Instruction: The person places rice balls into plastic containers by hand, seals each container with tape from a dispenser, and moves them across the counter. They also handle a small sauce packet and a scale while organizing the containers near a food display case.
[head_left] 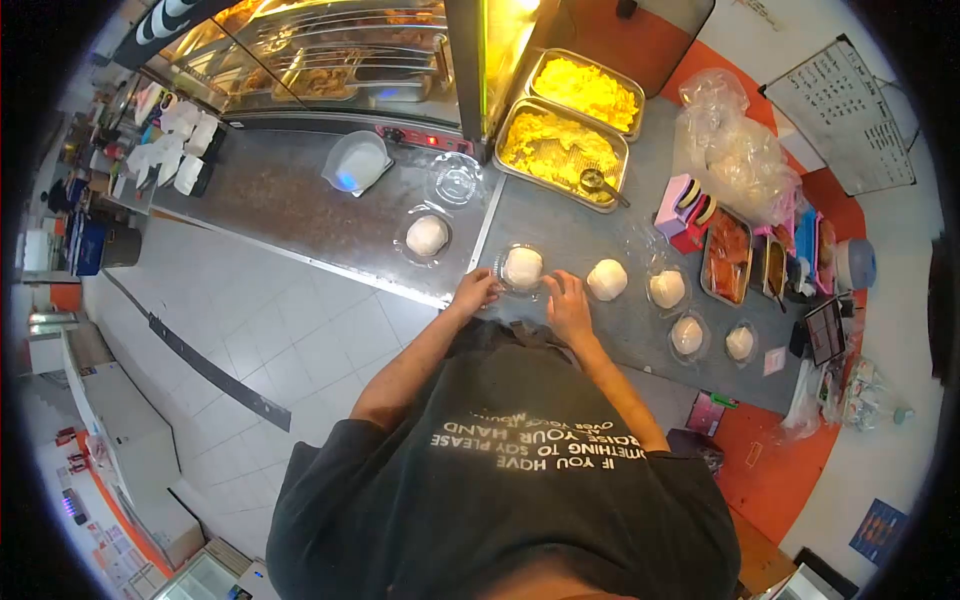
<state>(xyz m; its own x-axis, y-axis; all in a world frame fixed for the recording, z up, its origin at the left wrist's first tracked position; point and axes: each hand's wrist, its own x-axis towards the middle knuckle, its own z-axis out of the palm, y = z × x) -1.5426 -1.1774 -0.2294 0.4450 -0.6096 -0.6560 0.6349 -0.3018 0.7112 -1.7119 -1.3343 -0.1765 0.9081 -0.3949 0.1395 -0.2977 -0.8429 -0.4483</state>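
Between my hands a clear plastic container (508, 285) holds a rounded white mound (523, 267) that looks like moulded rice. My left hand (478, 292) has its fingers closed at the container's left edge. On the opposite side, my right hand (568, 305) pinches near its right edge with bent fingers. Another white mound (427, 236) sits in a clear container to the left. To the right is a white mound (607, 280), with several more in clear containers beyond it, including a mound (667, 289) and a mound (740, 343).
Metal trays of yellow food (560, 143) stand at the back, one with a dark-handled ladle (594, 181). A glass warming cabinet (330, 60) is at the back left. Nearby are a translucent tub (357, 161), a clear lid (458, 178) and a tray of reddish food (727, 258).
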